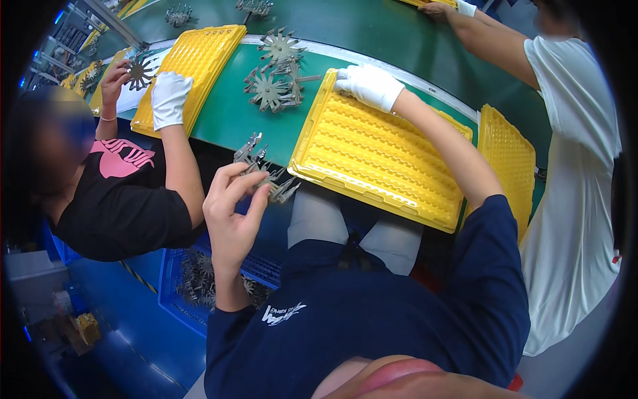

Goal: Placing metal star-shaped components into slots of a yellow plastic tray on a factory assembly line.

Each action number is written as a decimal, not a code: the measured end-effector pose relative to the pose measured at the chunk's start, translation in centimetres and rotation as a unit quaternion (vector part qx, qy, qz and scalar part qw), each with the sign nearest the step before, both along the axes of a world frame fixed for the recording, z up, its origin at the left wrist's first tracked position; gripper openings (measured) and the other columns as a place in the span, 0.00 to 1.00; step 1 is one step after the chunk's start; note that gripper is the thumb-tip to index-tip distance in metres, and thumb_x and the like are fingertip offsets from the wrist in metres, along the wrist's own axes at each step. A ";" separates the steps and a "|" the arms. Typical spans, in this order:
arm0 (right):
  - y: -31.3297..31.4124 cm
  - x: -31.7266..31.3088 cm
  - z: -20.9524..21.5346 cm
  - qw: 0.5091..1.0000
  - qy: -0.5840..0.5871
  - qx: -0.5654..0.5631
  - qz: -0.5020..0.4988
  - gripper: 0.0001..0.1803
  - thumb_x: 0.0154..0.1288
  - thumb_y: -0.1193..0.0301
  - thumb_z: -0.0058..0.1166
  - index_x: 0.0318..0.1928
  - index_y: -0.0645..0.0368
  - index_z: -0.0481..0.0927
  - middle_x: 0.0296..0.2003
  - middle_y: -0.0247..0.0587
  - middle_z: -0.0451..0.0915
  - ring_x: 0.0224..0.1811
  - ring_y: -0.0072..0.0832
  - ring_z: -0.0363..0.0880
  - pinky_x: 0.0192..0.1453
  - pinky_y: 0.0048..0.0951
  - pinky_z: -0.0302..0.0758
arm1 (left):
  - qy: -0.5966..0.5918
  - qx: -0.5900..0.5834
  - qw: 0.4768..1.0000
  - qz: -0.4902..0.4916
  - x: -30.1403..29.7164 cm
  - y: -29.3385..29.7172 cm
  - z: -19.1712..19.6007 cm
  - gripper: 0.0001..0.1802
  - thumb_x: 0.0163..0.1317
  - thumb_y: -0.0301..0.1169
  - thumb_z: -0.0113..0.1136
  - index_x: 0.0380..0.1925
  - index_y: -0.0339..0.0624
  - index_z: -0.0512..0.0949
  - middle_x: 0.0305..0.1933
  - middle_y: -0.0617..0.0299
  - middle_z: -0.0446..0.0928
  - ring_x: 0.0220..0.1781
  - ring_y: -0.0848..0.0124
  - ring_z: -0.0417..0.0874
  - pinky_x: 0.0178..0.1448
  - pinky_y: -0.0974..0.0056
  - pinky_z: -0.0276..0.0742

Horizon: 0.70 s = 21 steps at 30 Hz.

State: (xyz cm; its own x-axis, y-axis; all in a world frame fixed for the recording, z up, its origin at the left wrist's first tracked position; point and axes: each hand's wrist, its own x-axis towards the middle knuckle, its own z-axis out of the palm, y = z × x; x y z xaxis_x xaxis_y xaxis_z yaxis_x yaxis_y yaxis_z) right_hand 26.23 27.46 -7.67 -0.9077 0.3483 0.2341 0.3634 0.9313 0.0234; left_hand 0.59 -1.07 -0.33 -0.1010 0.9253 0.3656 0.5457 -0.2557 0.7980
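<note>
My bare left hand (232,209) pinches a spiky, star-shaped metal part (269,176) between thumb and fingers, left of the tray and past the table's near edge. In a white glove, my right hand (369,86) is at the upper left corner of a yellow ribbed plastic tray (385,159). Its fingers are curled down at the rim, and whatever they hold is hidden. The tray lies tilted, its near edge over my lap. Beyond my left hand, several similar metal parts (272,90) are heaped on the green table.
At left, a person's gloved hand (171,96) rests on another yellow tray (209,56), the other holding a star-shaped part (139,72). A blue crate (176,296) of metal parts stands low at left. A yellow tray (508,159) leans at right beside a person in white (571,166).
</note>
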 end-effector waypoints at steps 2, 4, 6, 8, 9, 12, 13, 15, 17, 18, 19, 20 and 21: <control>-0.6 -0.1 0.1 0.999 0.032 -0.028 -0.022 0.08 0.63 0.76 0.53 0.42 0.53 0.81 0.40 0.42 0.80 0.42 0.44 0.83 0.45 0.42 0.80 | 0.067 -0.008 0.998 0.015 0.1 -0.4 0.9 0.07 0.60 0.18 0.64 0.40 0.31 0.82 0.49 0.51 0.78 0.42 0.67 0.83 0.43 0.65 0.79; -0.8 0.5 0.7 0.994 0.084 -0.062 -0.029 0.09 0.63 0.78 0.52 0.43 0.57 0.80 0.38 0.48 0.82 0.42 0.46 0.83 0.45 0.41 0.80 | 0.055 0.021 0.998 0.017 0.4 0.0 1.2 0.06 0.61 0.18 0.63 0.38 0.31 0.81 0.52 0.49 0.77 0.43 0.66 0.83 0.46 0.64 0.79; -3.1 -0.1 2.7 0.980 0.123 -0.139 -0.076 0.10 0.65 0.75 0.54 0.47 0.60 0.80 0.39 0.54 0.84 0.42 0.51 0.83 0.47 0.43 0.79 | 0.091 0.052 0.994 0.026 0.3 0.0 1.4 0.05 0.61 0.18 0.63 0.38 0.31 0.81 0.51 0.50 0.76 0.41 0.65 0.81 0.47 0.63 0.77; -7.6 -1.6 6.3 0.958 0.155 -0.218 -0.106 0.10 0.72 0.70 0.54 0.49 0.60 0.81 0.38 0.54 0.84 0.40 0.48 0.84 0.47 0.39 0.80 | 0.111 0.082 0.990 0.031 0.2 0.0 1.7 0.07 0.59 0.19 0.66 0.38 0.32 0.82 0.49 0.52 0.75 0.38 0.66 0.78 0.45 0.63 0.76; -9.8 -2.2 7.6 0.948 0.167 -0.245 -0.111 0.10 0.71 0.68 0.55 0.47 0.59 0.82 0.36 0.53 0.84 0.39 0.47 0.85 0.46 0.38 0.80 | 0.116 0.079 0.990 0.030 0.2 -0.1 1.9 0.06 0.58 0.18 0.67 0.37 0.32 0.84 0.48 0.53 0.76 0.37 0.67 0.80 0.44 0.65 0.76; -15.9 -3.6 10.5 0.921 0.195 -0.327 -0.087 0.11 0.70 0.64 0.58 0.44 0.58 0.85 0.33 0.50 0.85 0.36 0.43 0.86 0.45 0.37 0.80 | 0.125 0.076 0.989 0.034 0.9 -0.6 1.9 0.06 0.58 0.18 0.68 0.37 0.32 0.85 0.42 0.56 0.80 0.34 0.71 0.82 0.39 0.68 0.76; -17.3 -3.9 11.3 0.932 0.178 -0.308 -0.069 0.11 0.69 0.65 0.58 0.45 0.58 0.85 0.34 0.50 0.85 0.37 0.43 0.86 0.45 0.37 0.81 | 0.127 0.090 0.987 0.038 1.1 -0.8 1.9 0.06 0.58 0.20 0.69 0.36 0.33 0.85 0.38 0.56 0.81 0.34 0.67 0.83 0.39 0.65 0.77; -19.1 -4.2 11.7 0.933 0.199 -0.295 -0.048 0.12 0.69 0.65 0.59 0.45 0.59 0.85 0.35 0.50 0.85 0.38 0.44 0.86 0.45 0.36 0.81 | 0.121 0.126 0.984 0.029 1.1 -0.7 1.8 0.06 0.57 0.20 0.68 0.35 0.34 0.84 0.33 0.53 0.83 0.34 0.59 0.85 0.39 0.61 0.79; -19.9 -4.3 11.5 0.920 0.224 -0.319 -0.042 0.12 0.68 0.66 0.61 0.45 0.60 0.85 0.36 0.50 0.85 0.38 0.44 0.86 0.44 0.36 0.81 | 0.110 0.122 0.986 0.025 1.6 -1.1 1.9 0.06 0.57 0.20 0.68 0.35 0.33 0.84 0.32 0.53 0.83 0.34 0.59 0.85 0.39 0.61 0.79; -20.2 -4.3 11.4 0.915 0.242 -0.320 -0.040 0.12 0.67 0.67 0.61 0.45 0.61 0.85 0.36 0.50 0.85 0.38 0.44 0.86 0.44 0.36 0.81 | 0.099 0.117 0.988 0.023 1.8 -1.2 1.9 0.06 0.57 0.20 0.68 0.35 0.32 0.84 0.32 0.53 0.83 0.34 0.59 0.85 0.39 0.62 0.79; -20.4 -4.4 11.4 0.910 0.259 -0.321 -0.038 0.12 0.67 0.67 0.61 0.45 0.61 0.85 0.36 0.50 0.85 0.38 0.44 0.86 0.44 0.35 0.81 | 0.099 0.118 0.988 0.023 1.9 -1.2 1.9 0.06 0.57 0.20 0.68 0.35 0.32 0.84 0.32 0.53 0.83 0.34 0.59 0.85 0.39 0.62 0.79; -20.4 -4.3 11.3 0.910 0.259 -0.321 -0.037 0.12 0.67 0.67 0.61 0.45 0.61 0.85 0.36 0.50 0.85 0.38 0.44 0.86 0.44 0.35 0.81 | 0.109 0.135 0.985 0.018 2.0 -1.3 2.0 0.06 0.56 0.19 0.68 0.35 0.32 0.84 0.32 0.53 0.83 0.34 0.59 0.85 0.38 0.61 0.79; -20.3 -4.3 11.2 0.911 0.265 -0.315 -0.032 0.11 0.67 0.68 0.61 0.45 0.61 0.85 0.36 0.51 0.85 0.38 0.44 0.86 0.44 0.35 0.81 | 0.118 0.151 0.981 0.014 2.0 -1.3 1.9 0.06 0.56 0.19 0.68 0.35 0.32 0.84 0.32 0.53 0.83 0.33 0.59 0.85 0.38 0.61 0.79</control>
State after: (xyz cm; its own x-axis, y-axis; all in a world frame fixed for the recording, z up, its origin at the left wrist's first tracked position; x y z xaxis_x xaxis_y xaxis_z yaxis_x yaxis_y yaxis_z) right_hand 21.93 7.11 3.54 -0.6983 0.6134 0.3688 0.2227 0.6759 -0.7025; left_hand 2.60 -2.38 1.59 -0.0046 0.7688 0.6395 0.7158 -0.4440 0.5390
